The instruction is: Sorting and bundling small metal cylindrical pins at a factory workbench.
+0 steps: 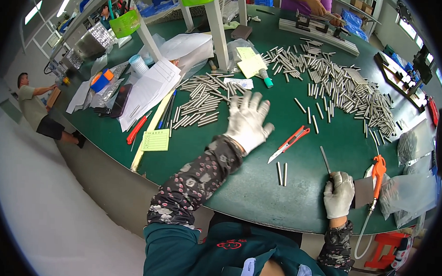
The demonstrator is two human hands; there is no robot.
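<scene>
My left hand (249,122), in a white glove, is spread open at the edge of a pile of short metal pins (200,99). Nothing shows in its grip. My gloved right hand (339,195) is closed around the lower end of a thin, flat grey metal strip (325,159), whose other end points away from me. Between the hands lie a red utility knife (293,141) with its blade out and two metal pins (285,174) side by side. A dark brown square sheet (362,192) sits just right of my right hand.
An orange air blow gun (378,175) with a hose lies at right, beside clear plastic bags (409,193). A larger heap of pins (349,89) covers the far right. Papers (152,89) and another red cutter (137,129) lie left. Someone works across the table by a metal fixture (317,34).
</scene>
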